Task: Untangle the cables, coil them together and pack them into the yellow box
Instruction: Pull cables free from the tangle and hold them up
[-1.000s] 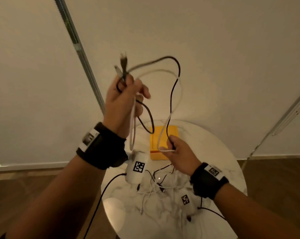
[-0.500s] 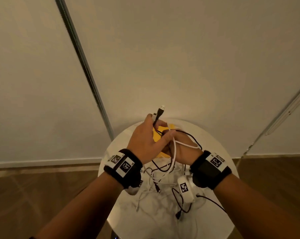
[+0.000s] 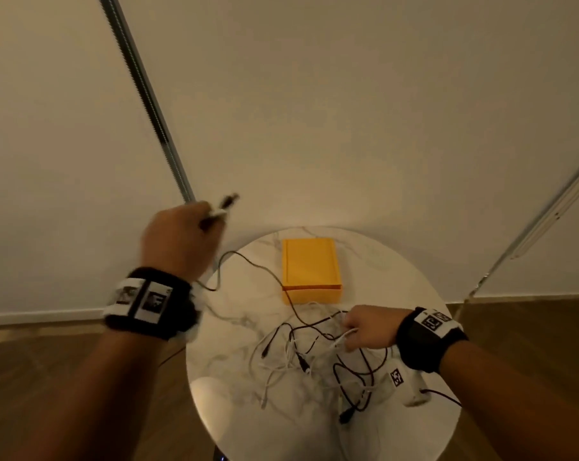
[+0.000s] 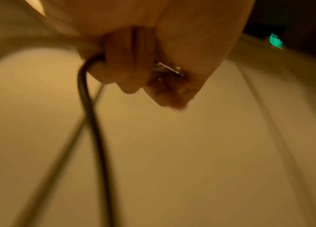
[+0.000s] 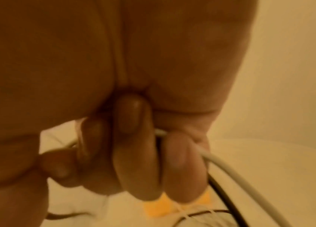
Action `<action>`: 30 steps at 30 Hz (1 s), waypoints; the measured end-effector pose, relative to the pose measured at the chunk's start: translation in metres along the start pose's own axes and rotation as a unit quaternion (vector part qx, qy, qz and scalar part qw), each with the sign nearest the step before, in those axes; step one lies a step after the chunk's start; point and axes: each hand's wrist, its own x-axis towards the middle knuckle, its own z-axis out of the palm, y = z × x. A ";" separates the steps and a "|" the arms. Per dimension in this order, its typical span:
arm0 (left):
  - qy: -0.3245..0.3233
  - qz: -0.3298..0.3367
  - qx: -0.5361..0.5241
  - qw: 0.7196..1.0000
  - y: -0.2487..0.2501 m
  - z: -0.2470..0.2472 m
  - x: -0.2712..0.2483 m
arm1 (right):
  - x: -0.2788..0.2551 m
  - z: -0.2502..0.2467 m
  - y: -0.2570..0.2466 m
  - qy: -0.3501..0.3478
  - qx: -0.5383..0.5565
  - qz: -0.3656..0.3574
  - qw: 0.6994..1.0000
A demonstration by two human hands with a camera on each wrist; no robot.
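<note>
A tangle of black and white cables lies on the round marble table, in front of the yellow box. My left hand is raised left of the table and grips the plug ends of a black cable and a white one; both strands run down to the pile. My right hand rests low on the pile, fingers curled round a white cable and a black one. The yellow box shows just past its fingertips.
A white wall stands right behind the table, with a metal rail slanting down at the left and another at the right. Wooden floor surrounds the table. White wrist-camera units hang by the cables.
The hands, together over the box half a second ago, have parted. The left hand swung up and left with the plug ends, drawing the strands out; the right dropped onto the pile.
</note>
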 end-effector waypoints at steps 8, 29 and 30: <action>-0.374 0.019 -0.234 0.897 0.072 0.097 -0.099 | -0.002 -0.023 -0.034 0.133 0.139 -0.150 0.970; -0.095 -0.104 -0.701 0.699 0.080 -0.002 -0.005 | 0.065 0.101 0.073 0.249 0.210 0.001 0.945; -0.091 -0.095 -0.701 0.701 0.081 -0.007 -0.003 | 0.067 0.105 0.074 0.242 0.211 0.003 0.947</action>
